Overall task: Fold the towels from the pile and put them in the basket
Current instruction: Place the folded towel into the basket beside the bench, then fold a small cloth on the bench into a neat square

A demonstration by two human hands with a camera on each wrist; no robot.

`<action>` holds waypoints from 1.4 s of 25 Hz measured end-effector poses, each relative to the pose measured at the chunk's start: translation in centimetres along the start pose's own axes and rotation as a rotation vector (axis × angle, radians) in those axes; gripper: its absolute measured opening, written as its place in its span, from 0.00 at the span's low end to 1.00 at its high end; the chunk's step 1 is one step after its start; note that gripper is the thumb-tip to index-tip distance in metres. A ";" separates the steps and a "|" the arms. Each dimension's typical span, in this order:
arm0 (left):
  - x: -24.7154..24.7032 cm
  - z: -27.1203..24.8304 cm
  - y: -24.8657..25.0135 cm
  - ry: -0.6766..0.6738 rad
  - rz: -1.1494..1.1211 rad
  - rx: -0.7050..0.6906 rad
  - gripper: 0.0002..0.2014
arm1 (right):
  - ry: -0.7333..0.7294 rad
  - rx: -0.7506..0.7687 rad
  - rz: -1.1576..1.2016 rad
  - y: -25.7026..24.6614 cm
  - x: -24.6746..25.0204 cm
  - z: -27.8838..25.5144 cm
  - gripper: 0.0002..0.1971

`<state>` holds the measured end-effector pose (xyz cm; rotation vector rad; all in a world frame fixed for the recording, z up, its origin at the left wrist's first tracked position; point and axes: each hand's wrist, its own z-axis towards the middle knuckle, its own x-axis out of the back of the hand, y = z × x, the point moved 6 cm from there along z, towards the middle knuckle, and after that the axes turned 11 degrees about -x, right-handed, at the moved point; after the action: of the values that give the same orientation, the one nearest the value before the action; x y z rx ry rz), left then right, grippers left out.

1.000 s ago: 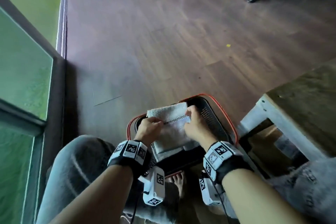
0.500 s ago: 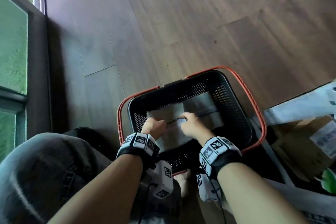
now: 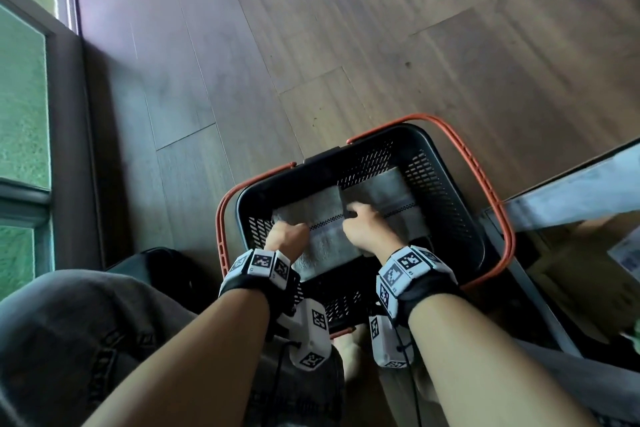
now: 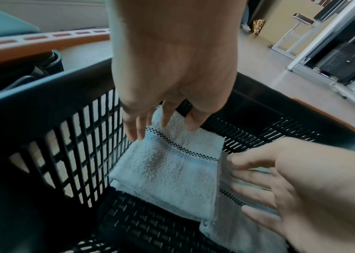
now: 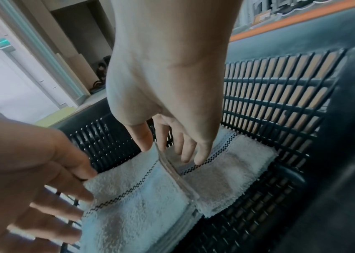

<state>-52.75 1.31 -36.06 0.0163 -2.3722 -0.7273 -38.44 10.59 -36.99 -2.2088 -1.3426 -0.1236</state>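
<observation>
A black mesh basket with orange handles stands on the floor before me. Two folded white towels with a checked stripe lie side by side in it. The left towel is under both hands, and the other towel lies to its right. My left hand reaches down with loose fingers onto the towel's left edge. My right hand has straight fingers at the right edge, thumb on one side of the folded layers. Neither hand curls round the cloth.
Dark wooden floor surrounds the basket. A white table frame with a cardboard box beneath it is close on the right. A window wall runs along the left. My knee in jeans is at lower left.
Both hands have carried the folded towel down from above the basket rim onto the basket floor, beside the other towel. Their grip has loosened. The head view has tilted down.
</observation>
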 end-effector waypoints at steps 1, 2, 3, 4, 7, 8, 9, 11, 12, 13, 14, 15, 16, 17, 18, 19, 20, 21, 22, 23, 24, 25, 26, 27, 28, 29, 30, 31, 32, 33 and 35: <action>0.1 -0.3 0.2 -0.008 0.002 0.012 0.13 | 0.012 -0.002 0.010 0.1 0.5 -0.3 0.27; 0.0 -0.7 0.5 -0.025 0.015 0.023 0.10 | 0.029 0.002 0.016 0.2 1.0 -0.7 0.27; 0.0 -1.0 0.9 -0.047 0.040 0.013 0.09 | 0.038 0.002 0.019 0.2 1.3 -1.0 0.26; 0.1 -1.6 1.6 -0.068 0.054 -0.004 0.08 | 0.051 0.015 0.025 0.1 2.0 -1.6 0.25; 0.6 -3.6 5.3 -0.123 -0.031 -0.134 0.11 | 0.107 0.072 0.062 -1.0 4.6 -4.3 0.17; 1.0 -4.5 6.8 -0.126 -0.060 -0.184 0.11 | 0.142 0.097 0.081 -1.4 5.7 -5.4 0.13; 1.4 -5.4 8.4 -0.133 -0.082 -0.232 0.10 | 0.183 0.123 0.108 -1.8 7.1 -6.8 0.10; 1.6 -7.4 11.7 -0.203 -0.123 -0.308 0.09 | 0.243 0.185 0.166 -2.6 9.6 -9.8 0.06; 1.9 -9.0 13.3 -0.228 -0.138 -0.340 0.08 | 0.284 0.226 0.182 -3.0 10.8 -11.6 0.06; 2.5 -10.4 14.8 -0.229 -0.138 -0.375 0.07 | 0.336 0.257 0.187 -3.3 12.1 -13.7 0.07; 3.0 -12.2 16.3 -0.219 -0.128 -0.417 0.06 | 0.388 0.277 0.190 -3.3 13.3 -15.8 0.08; 3.4 -14.1 17.7 -0.214 -0.126 -0.462 0.05 | 0.434 0.289 0.195 -3.3 14.5 -17.9 0.09; 3.7 -16.1 19.0 -0.224 -0.125 -0.505 0.06 | 0.481 0.303 0.211 -3.1 15.6 -19.9 0.09; 3.8 -18.0 20.2 -0.242 -0.129 -0.544 0.06 | 0.528 0.323 0.233 -2.9 16.7 -21.9 0.09; 3.9 -19.9 21.2 -0.258 -0.133 -0.587 0.06 | 0.573 0.339 0.264 -2.3 17.6 -23.8 0.09; 3.9 -21.8 22.2 -0.266 -0.124 -0.635 0.06 | 0.612 0.347 0.299 -1.6 18.6 -25.6 0.10; 4.0 -23.2 23.1 -0.267 -0.112 -0.679 0.06 | 0.637 0.354 0.329 -1.0 19.3 -26.9 0.10; 4.0 -25.2 23.9 -0.275 -0.095 -0.721 0.07 | 0.657 0.354 0.354 0.1 19.9 -28.8 0.09; 3.8 -27.1 24.8 -0.286 -0.079 -0.760 0.07 | 0.672 0.355 0.380 1.2 20.5 -30.5 0.09; 3.7 -28.8 25.7 -0.302 -0.064 -0.801 0.07 | 0.693 0.357 0.411 2.2 21.2 -32.0 0.09; 3.2 -30.4 26.5 -0.327 -0.058 -0.838 0.07 | 0.720 0.356 0.446 3.4 21.9 -33.5 0.09; 2.6 -31.9 27.3 -0.360 -0.056 -0.869 0.07 | 0.752 0.356 0.475 4.6 22.7 -35.0 0.09; 1.7 -33.4 28.0 -0.399 -0.047 -0.900 0.07 | 0.790 0.352 0.505 6.0 23.4 -36.3 0.10; 0.7 -34.9 28.6 -0.436 -0.032 -0.930 0.07 | 0.824 0.347 0.519 7.4 24.0 -37.7 0.10; -0.1 -36.0 29.1 -0.460 -0.021 -0.961 0.08 | 0.847 0.345 0.523 8.4 24.4 -38.7 0.10; -1.4 -37.5 29.5 -0.498 -0.009 -0.994 0.08 | 0.882 0.331 0.530 10.0 24.9 -39.8 0.10; -2.8 -38.7 29.8 -0.541 -0.001 -1.020 0.08 | 0.914 0.311 0.539 11.6 25.2 -41.0 0.09; -4.2 -39.9 30.0 -0.588 0.011 -1.045 0.08 | 0.943 0.277 0.558 13.3 25.6 -42.0 0.08; -5.7 -41.3 30.0 -0.635 0.026 -1.070 0.09 | 0.968 0.234 0.582 15.3 25.8 -42.7 0.08; -7.4 -42.5 29.9 -0.683 0.049 -1.091 0.09 | 0.994 0.189 0.596 17.3 26.0 -43.4 0.08; -10.6 -44.6 29.4 -0.776 0.100 -1.117 0.09 | 1.042 0.118 0.630 21.0 26.4 -44.5 0.08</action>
<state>-13.09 6.06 1.00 -0.9904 -2.2024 -2.1821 1.20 2.20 1.42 -1.8697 -0.0829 -0.7904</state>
